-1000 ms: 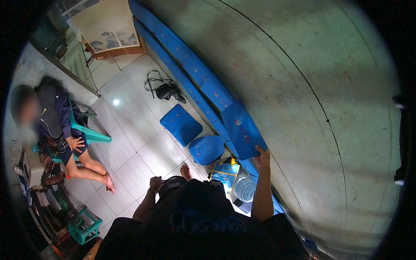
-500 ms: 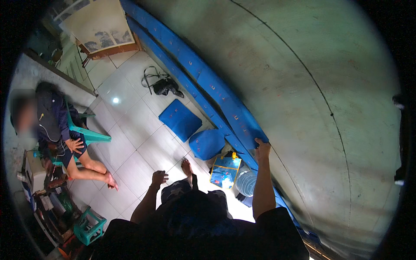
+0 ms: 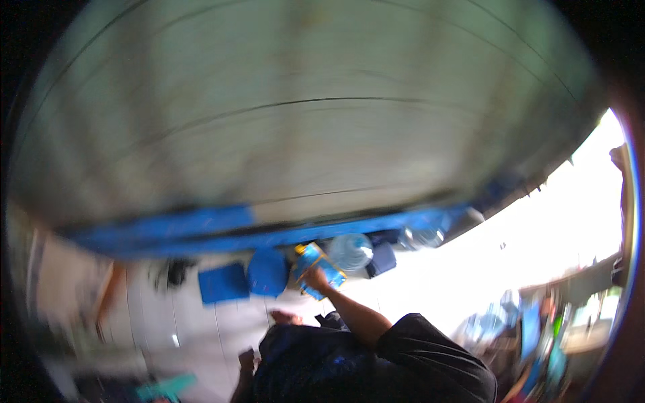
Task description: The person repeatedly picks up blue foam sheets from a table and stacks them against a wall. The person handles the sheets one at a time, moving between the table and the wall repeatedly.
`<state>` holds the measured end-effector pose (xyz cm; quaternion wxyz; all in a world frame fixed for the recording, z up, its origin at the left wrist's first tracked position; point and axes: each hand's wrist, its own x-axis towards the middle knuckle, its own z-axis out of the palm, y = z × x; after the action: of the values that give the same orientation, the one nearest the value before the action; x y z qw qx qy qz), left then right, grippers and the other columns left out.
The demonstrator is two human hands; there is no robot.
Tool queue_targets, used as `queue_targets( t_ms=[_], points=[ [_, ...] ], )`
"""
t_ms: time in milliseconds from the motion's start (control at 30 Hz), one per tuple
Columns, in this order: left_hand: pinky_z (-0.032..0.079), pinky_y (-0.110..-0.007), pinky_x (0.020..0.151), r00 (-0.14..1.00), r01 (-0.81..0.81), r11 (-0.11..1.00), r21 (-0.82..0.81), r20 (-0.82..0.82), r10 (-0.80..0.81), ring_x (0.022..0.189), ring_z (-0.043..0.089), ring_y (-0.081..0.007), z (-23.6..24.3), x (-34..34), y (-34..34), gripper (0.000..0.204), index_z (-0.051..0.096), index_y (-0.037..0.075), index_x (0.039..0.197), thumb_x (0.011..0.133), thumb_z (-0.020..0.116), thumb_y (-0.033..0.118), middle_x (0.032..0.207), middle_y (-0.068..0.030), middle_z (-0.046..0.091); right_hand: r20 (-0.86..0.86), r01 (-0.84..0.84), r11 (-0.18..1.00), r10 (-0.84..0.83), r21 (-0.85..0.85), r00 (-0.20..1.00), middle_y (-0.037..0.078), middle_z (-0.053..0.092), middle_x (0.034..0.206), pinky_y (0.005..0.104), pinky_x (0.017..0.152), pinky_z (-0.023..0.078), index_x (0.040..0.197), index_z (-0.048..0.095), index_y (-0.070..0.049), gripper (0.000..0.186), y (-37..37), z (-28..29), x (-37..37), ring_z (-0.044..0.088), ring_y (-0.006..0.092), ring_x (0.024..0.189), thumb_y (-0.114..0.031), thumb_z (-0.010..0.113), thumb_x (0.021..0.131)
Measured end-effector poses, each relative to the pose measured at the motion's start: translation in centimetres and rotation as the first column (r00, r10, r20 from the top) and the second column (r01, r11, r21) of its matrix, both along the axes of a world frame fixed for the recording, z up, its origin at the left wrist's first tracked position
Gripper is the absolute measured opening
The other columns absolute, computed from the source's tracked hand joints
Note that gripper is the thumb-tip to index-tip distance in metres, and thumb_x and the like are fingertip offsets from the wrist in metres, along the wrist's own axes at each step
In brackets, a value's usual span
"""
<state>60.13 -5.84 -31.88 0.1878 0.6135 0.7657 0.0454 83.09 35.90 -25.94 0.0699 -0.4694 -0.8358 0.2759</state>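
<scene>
A blue ledge (image 3: 289, 238) runs behind; two clear jugs (image 3: 351, 253) stand right of one yellow-edged blue bag (image 3: 324, 263) on the floor (image 3: 195, 329), two blue pieces (image 3: 224, 283) left of it. The right hand (image 3: 314, 277) hides part of the bag; through the blur I cannot tell whether either its fingers or the left hand's (image 3: 246, 361) are spread.

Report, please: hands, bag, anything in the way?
Right hand over blue-yellow bag, contact unclear. Left hand apart, grip blurred. Large bottle beside bag, seemingly not blocking.
</scene>
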Motion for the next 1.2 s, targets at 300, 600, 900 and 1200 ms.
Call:
queue_targets(
  t_ms=[300,600,900,1200],
  points=[
    [0.045,-0.035,0.045,0.853,0.11,0.814,-0.571,0.475,0.218,0.056,0.059,-0.0241,2.2,11.7,26.6,0.029,0.051,0.004,0.082,0.079,0.055,0.032,0.073,-0.0101,0.06,0.082,0.813,0.006,-0.994,-0.582,0.066,0.007,0.064,0.069,0.0259,0.051,0.049,0.084,0.066,-0.004,0.021,-19.0,5.7,41.1,0.061,0.0142,0.057,-0.02,0.059,0.072],
    [0.048,-0.032,0.051,0.711,0.394,0.73,-0.558,0.688,0.141,0.065,0.06,-0.0199,10.4,44.7,42.3,0.023,0.05,0.005,0.097,0.089,0.043,0.025,0.084,-0.0084,0.061,-0.047,0.396,-0.472,-0.595,-0.788,-0.802,0.006,0.064,0.073,0.0264,0.05,0.05,0.083,0.062,-0.003,0.014,-33.6,8.9,54.6,0.061,0.013,0.058,-0.013,0.056,0.075],
    [0.05,-0.032,0.055,0.745,0.666,0.34,-0.664,0.565,-0.356,0.068,0.063,-0.0199,4.5,69.0,37.1,0.028,0.05,0.004,0.106,0.087,0.048,0.025,0.091,-0.0105,0.063,0.233,0.16,-0.537,-0.589,-0.828,-0.774,0.005,0.063,0.077,0.0266,0.05,0.05,0.089,0.059,-0.006,0.015,-41.1,3.5,61.2,0.061,0.0146,0.06,-0.017,0.053,0.082],
    [0.049,-0.027,0.053,0.826,0.484,0.559,-0.673,0.563,-0.037,0.068,0.063,-0.0177,11.8,80.6,41.1,0.022,0.051,0.003,0.1,0.088,0.047,0.022,0.089,-0.0087,0.063,0.173,0.002,-0.442,-0.356,-0.897,-0.918,0.007,0.061,0.077,0.03,0.05,0.048,0.089,0.059,-0.005,0.016,-42.6,1.9,80.6,0.059,0.0169,0.063,-0.017,0.052,0.081]
  ],
)
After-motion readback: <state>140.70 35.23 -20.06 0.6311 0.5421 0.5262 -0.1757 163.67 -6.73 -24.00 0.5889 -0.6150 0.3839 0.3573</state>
